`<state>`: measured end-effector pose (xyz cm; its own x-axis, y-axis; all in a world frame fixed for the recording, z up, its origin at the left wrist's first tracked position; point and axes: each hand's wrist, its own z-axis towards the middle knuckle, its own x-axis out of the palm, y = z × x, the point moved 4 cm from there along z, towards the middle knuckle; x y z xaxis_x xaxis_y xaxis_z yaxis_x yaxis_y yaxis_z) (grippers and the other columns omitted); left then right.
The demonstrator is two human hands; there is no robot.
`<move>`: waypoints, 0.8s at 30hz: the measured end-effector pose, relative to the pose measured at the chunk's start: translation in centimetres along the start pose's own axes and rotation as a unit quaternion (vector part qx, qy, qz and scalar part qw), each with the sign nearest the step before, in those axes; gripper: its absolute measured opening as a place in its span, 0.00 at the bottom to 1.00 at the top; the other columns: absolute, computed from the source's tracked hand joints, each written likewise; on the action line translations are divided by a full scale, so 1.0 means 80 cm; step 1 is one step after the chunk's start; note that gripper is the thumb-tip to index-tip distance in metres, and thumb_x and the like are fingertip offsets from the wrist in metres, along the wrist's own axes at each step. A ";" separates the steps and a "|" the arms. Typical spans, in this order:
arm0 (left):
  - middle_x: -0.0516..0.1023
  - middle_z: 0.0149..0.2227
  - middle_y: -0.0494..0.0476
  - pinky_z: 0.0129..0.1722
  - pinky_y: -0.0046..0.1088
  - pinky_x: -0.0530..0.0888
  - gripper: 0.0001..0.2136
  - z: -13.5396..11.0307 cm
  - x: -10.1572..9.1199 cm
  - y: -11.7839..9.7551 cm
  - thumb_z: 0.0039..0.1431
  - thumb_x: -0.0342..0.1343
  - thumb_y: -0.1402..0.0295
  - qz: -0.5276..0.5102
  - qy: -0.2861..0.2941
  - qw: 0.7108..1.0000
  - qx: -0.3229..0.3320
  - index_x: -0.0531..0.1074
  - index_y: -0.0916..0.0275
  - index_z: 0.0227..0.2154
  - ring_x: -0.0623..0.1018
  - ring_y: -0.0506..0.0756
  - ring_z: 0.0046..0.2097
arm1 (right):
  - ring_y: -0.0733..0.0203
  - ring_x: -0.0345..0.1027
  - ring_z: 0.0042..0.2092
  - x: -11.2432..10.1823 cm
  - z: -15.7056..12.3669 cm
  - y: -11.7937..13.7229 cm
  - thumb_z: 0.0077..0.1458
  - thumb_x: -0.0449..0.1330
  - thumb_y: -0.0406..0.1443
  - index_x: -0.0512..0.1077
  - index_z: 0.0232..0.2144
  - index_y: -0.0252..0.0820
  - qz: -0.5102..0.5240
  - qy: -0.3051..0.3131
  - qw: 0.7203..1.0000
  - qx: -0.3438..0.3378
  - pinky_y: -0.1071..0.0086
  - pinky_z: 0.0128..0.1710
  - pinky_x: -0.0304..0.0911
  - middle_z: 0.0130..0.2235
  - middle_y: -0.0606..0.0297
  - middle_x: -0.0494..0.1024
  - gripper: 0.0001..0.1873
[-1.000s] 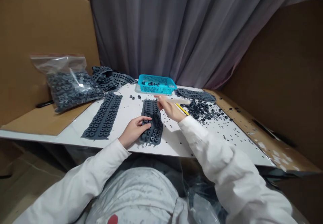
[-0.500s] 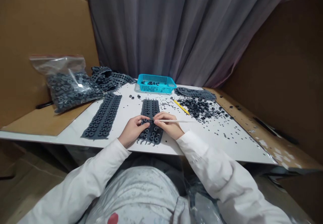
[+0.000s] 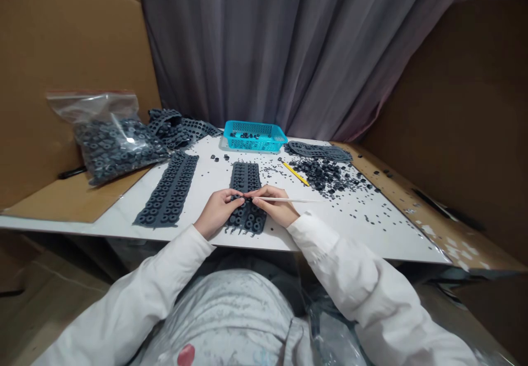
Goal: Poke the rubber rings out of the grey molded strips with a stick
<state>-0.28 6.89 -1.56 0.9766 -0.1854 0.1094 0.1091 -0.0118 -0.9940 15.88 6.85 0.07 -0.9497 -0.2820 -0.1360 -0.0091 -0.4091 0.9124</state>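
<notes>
Lying against the left edge of the tabletop [image 3: 206, 182], a clear bag [image 3: 109, 140] is holding loose dark rings, and beside it a heap of spent strips [image 3: 177, 126] is resting near the far left corner. One full rubber strip [image 3: 169, 190] is stretching from there toward the near edge. At the middle of the near edge, the left hand [image 3: 216, 212] is pressing down on a second rubber strip [image 3: 246, 193], its fingers [image 3: 235, 198] curled and pinching the strip's left side. Just beside it, the right hand [image 3: 275, 205] is gripping a thin white stick [image 3: 289, 199], fingers clenched around it, with the tip meeting the strip between both hands. By my judgement, rings are being pushed out of this strip, and the work is sitting roughly halfway down it; the following poke is calling for a steady hold from the left hand and the tip centred on the next ring. Behind, at the far edge, a blue basket [image 3: 256, 137] is holding a few pieces. Toward the right, a yellow pencil [image 3: 295, 173] is lying beside a pile of rings [image 3: 324, 173], with another spent strip [image 3: 319, 150] behind and specks scattering toward the right edge.
</notes>
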 end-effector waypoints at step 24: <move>0.78 0.26 0.56 0.30 0.27 0.68 0.17 0.003 0.001 0.001 0.40 0.64 0.59 0.051 -0.001 0.999 -0.001 0.76 0.68 0.29 0.75 0.54 0.29 | 0.59 0.75 0.43 0.006 -0.004 0.011 0.62 0.53 0.40 0.69 0.35 0.43 -0.235 0.051 0.956 -0.169 0.65 0.43 0.71 0.42 0.59 0.80 0.09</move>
<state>-0.19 7.10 -1.61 0.9831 -0.1831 0.0074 0.0084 0.0050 -1.0000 15.54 6.09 0.70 -0.8300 -0.0749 -0.5528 -0.3087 -0.7637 0.5670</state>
